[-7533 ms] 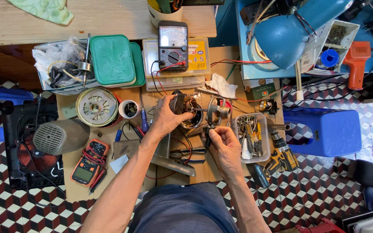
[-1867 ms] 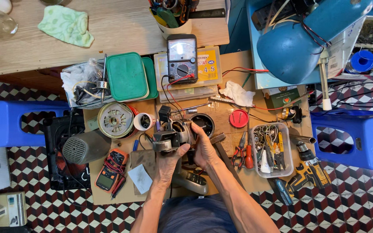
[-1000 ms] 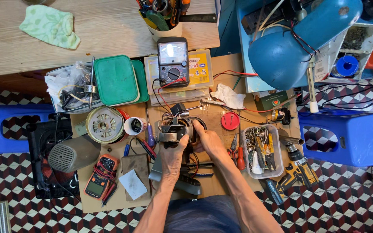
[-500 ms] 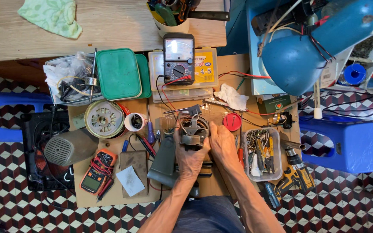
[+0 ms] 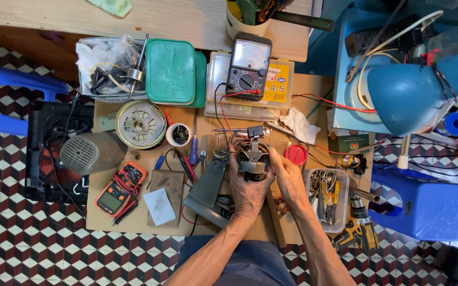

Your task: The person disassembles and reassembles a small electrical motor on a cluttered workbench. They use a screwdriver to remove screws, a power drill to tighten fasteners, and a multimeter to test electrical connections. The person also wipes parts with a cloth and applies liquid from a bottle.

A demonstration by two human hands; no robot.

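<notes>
The person sits at a low brown work board (image 5: 133,222) on the floor. Both hands hold a small motor part (image 5: 251,159) just above the middle of the board. The left hand (image 5: 247,188) cups it from below, fingers curled tight around its body, so it does not roll. The right hand (image 5: 287,177) rests against its right side, fingers pressed together on the metal, maybe to keep it steady while the person looks down into it.

A grey housing (image 5: 208,190) lies right beside the left hand, close enough to grab. A red lid (image 5: 295,154) sits just past the right hand. The dial meter (image 5: 247,69) stands at the far edge, its red wire running down toward the motor part. An orange meter (image 5: 119,188) lies near the left edge. A clear tray of tools (image 5: 327,198) waits at the right edge.
</notes>
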